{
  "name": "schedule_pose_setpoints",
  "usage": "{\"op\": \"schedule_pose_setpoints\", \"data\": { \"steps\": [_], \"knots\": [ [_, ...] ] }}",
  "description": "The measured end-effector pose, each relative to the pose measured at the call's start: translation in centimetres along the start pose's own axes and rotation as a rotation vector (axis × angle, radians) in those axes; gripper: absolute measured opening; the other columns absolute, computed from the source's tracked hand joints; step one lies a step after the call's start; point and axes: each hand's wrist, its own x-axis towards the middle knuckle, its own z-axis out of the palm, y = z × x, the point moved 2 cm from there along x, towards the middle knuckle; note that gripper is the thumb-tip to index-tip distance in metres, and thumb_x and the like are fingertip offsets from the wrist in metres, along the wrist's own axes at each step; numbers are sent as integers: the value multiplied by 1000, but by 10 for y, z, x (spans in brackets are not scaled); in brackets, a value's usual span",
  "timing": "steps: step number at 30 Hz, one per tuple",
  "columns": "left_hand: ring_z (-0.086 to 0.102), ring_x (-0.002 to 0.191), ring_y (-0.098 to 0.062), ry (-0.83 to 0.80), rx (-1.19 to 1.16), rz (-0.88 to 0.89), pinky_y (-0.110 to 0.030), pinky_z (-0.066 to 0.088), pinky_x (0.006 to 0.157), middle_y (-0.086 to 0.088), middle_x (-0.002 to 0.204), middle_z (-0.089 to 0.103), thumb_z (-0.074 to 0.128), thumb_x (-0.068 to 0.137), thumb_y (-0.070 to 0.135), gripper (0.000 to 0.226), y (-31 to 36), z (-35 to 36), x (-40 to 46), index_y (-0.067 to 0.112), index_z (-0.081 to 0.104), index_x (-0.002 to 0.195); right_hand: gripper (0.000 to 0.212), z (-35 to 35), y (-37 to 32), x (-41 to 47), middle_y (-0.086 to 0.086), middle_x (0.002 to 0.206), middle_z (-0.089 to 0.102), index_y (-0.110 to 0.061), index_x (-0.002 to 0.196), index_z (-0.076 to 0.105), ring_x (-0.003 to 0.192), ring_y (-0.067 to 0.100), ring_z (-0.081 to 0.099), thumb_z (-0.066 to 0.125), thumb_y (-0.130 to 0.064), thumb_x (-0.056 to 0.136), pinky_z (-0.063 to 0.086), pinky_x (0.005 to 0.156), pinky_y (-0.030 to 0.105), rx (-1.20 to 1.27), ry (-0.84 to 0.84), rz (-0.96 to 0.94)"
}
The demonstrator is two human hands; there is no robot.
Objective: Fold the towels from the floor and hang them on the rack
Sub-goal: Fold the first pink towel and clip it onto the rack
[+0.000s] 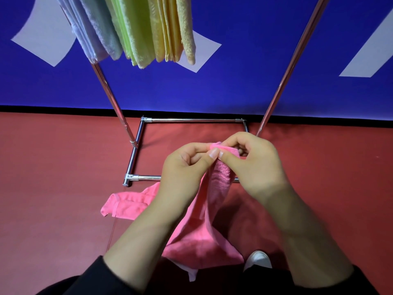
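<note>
While both hands pinch one top corner, most of the cloth hangs free, so risk sits w/ the slack. Left hand pinches pink towel btwn thumb and forefinger at upper edge; right hand pinches same edge just beside it, thumbs almost touching. Towel held above red floor, in front of rack base frame, draped down btwn the forearms, lower part bunched near a white shoe. Second pink towel lies crumpled on floor by near-left foot of the frame, apparently not yet picked up. Up top, on rack: pale blue towels, green towels, yellow towels, all folded and hanging close together. Likely next: slide hands apart along hem to find far corner. Could go wrong: pinch only on thin hem, so a tug prob slips it out of one hand and the lot drops. Hanging end may drag on floor or get stepped on by the shoe, esp. if lifted fast. Edges seem twisted lower down, so fold could come out uneven unless shaken flat first. Rack poles close on both sides; wide spread of arms might knock them or snag cloth on the frame. Free rail space not visible, so can't tell how tight the hang will be.
</note>
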Motion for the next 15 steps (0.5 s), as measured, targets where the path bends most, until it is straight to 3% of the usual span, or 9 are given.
{"op": "schedule_pose_setpoints", "data": {
  "steps": [6, 11, 15],
  "knots": [
    [70, 79, -8, 22, 86, 45, -20, 54, 74, -2, 86, 76, 64, 89, 9, 9, 0, -3, 2, 9, 72, 89, 11, 2, 3, -1, -19, 64, 63, -20, 72, 62, 63, 9, 59, 71, -20, 79, 55, 63, 41, -66, 15, -24],
    [63, 68, 2, 2, 119, 52, -13, 48, 67, 10, 73, 72, 60, 91, 9, 10, 3, -3, 2, 11, 69, 86, 17, 5, -4, -5, -12, 73, 61, -19, 71, 56, 76, 16, 59, 69, -28, 77, 49, 75, 48, -256, 103, -170],
    [58, 73, -12, 12, 153, 58, -29, 47, 72, 0, 75, 67, 61, 91, 18, 10, 3, -9, 6, 14, 67, 84, 23, 1, -9, -4, -9, 78, 49, -20, 69, 57, 81, 16, 47, 67, -41, 72, 45, 74, 42, -402, 20, -253]
  ]
}}
